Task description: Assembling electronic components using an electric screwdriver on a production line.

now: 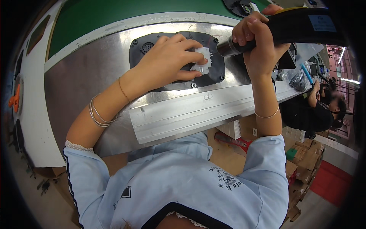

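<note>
A dark grey plastic panel (218, 70) with a round speaker grille and corner screw holes lies flat on the metal worktop. Over it reaches my left hand (171, 57), its fingers pinching a small white plastic part (206, 60) against the panel. My right hand (259, 45) is wrapped round a black-and-yellow power screwdriver (301, 26). The tool is held nearly level, its metal nose pointing left at the white part. A thin bit seems to reach close to the part's right edge; whether it touches a screw I cannot tell.
A pale aluminium profile (190, 114) runs along the bench's front edge. Beyond the worktop is a green mat (114, 17), with another dark panel (238, 7) at the far edge. Plastic bags (299, 80) lie to the right, near a seated person (312, 110). Cardboard boxes (307, 160) are stacked below.
</note>
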Action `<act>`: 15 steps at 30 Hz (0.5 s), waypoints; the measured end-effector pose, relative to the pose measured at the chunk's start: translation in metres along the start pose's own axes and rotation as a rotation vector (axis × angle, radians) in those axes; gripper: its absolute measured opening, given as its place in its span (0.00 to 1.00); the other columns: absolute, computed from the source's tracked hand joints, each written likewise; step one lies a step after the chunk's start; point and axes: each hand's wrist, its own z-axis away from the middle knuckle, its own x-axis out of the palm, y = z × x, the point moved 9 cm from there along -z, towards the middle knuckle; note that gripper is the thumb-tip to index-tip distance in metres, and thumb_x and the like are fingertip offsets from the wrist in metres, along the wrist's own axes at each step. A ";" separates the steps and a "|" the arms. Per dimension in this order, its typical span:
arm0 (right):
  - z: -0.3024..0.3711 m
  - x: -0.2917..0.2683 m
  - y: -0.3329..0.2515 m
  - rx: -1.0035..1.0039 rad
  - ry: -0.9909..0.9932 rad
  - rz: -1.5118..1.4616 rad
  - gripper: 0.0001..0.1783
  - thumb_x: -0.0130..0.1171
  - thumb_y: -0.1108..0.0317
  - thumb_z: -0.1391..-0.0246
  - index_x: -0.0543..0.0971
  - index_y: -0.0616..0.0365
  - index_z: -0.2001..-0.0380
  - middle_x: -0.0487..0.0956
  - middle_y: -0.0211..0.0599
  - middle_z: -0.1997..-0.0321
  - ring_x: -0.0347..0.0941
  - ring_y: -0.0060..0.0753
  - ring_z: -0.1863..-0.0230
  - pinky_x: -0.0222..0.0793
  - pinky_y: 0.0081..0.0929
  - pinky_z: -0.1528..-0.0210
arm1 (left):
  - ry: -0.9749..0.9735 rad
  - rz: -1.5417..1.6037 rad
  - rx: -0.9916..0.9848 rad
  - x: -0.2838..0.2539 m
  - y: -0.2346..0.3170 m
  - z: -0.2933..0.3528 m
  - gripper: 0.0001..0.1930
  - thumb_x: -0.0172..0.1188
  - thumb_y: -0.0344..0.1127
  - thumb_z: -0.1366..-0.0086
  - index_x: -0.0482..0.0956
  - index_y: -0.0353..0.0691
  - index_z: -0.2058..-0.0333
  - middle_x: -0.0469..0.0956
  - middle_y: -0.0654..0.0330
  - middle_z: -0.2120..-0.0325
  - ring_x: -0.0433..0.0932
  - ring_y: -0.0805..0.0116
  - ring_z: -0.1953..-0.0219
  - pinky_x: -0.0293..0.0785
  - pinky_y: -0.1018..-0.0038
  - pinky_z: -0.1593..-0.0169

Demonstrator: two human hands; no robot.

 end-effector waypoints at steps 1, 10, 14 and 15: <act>-0.001 0.000 0.002 0.009 -0.004 -0.006 0.17 0.56 0.75 0.50 0.61 0.56 0.61 0.65 0.29 0.82 0.60 0.21 0.87 0.64 0.22 0.83 | -0.001 -0.002 0.000 0.000 0.000 0.000 0.14 0.67 0.42 0.46 0.82 0.53 0.59 0.75 0.65 0.49 0.71 0.62 0.51 0.63 0.66 0.47; -0.001 0.005 0.009 -0.002 -0.042 -0.028 0.16 0.56 0.76 0.48 0.62 0.57 0.59 0.66 0.30 0.82 0.62 0.21 0.87 0.63 0.21 0.83 | 0.002 -0.011 0.007 0.001 0.000 -0.001 0.14 0.67 0.42 0.46 0.82 0.52 0.59 0.75 0.65 0.50 0.71 0.62 0.53 0.64 0.67 0.48; 0.000 0.003 0.017 0.004 -0.001 0.126 0.17 0.56 0.77 0.48 0.63 0.58 0.58 0.67 0.31 0.80 0.62 0.21 0.87 0.63 0.22 0.84 | 0.001 -0.014 0.002 0.003 -0.001 -0.001 0.13 0.63 0.48 0.44 0.82 0.55 0.60 0.75 0.66 0.53 0.71 0.62 0.50 0.64 0.63 0.49; -0.001 0.008 0.014 -0.023 -0.019 0.092 0.16 0.56 0.77 0.48 0.63 0.58 0.58 0.67 0.30 0.81 0.62 0.21 0.87 0.63 0.21 0.84 | 0.003 -0.017 0.009 0.003 -0.001 -0.001 0.13 0.63 0.48 0.44 0.82 0.55 0.60 0.75 0.66 0.53 0.71 0.62 0.50 0.64 0.63 0.49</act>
